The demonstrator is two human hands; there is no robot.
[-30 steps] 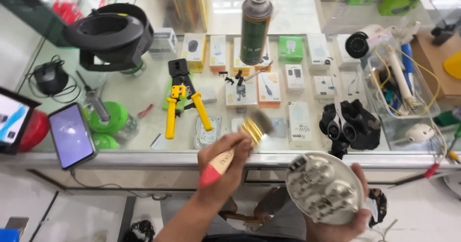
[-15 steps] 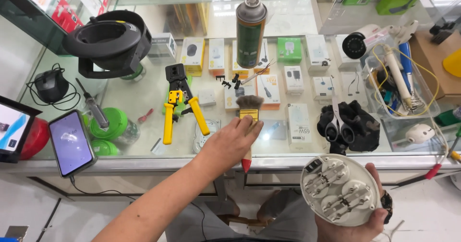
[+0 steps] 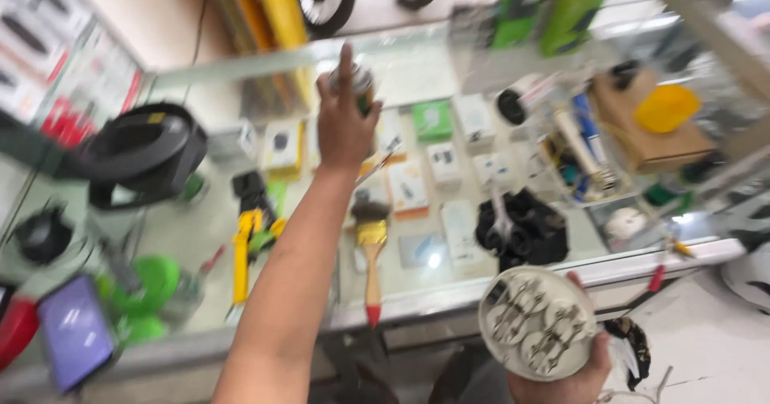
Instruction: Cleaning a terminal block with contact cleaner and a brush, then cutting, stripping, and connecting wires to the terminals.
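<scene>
My left hand (image 3: 345, 123) reaches across the glass counter (image 3: 481, 288) and wraps around a dark spray can (image 3: 363, 82) at the back, index finger raised; the view is blurred. A paintbrush (image 3: 371, 244) with a wooden handle and red tip lies on the glass below my forearm, its tip at the front edge. My right hand (image 3: 565, 372) holds a round white disc (image 3: 536, 324) with several metal fittings, low in front of the counter.
On the counter are yellow-handled pliers (image 3: 243, 248), a black helmet-like object (image 3: 144, 155), a phone (image 3: 76, 332), green round things (image 3: 152, 284), several small boxes (image 3: 433, 119), a black clump of cameras (image 3: 521, 228) and a clear bin of cables (image 3: 585, 147).
My left hand has laid the paintbrush on the glass and moved up to the spray can. The view has swung and blurred. The disc stays in my right hand.
</scene>
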